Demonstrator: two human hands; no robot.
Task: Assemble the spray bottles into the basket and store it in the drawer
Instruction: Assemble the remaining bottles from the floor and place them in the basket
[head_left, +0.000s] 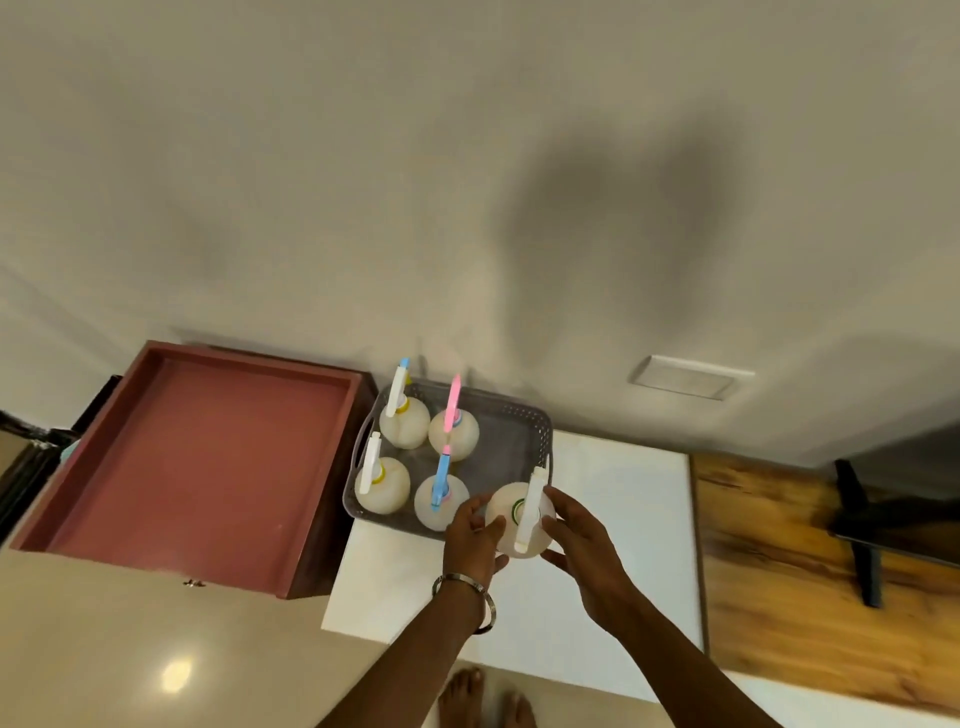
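Observation:
A grey perforated basket (524, 415) sits at the back left of a white table top (623, 519). Several round white spray bottles stand upright in it, among them one with a pink trigger (453, 426) and one with a blue trigger (441, 499). My left hand (474, 540) and my right hand (582, 545) both grip a white spray bottle with a white trigger (519, 525), holding it over the basket's front right corner. An open drawer with a reddish-brown inside (202, 457) lies just left of the basket.
A wooden surface (805, 561) adjoins the white top on the right, with a dark stand (862, 525) on it. A white switch plate (691, 376) is on the wall behind. My bare feet (483, 696) stand on the tiled floor below.

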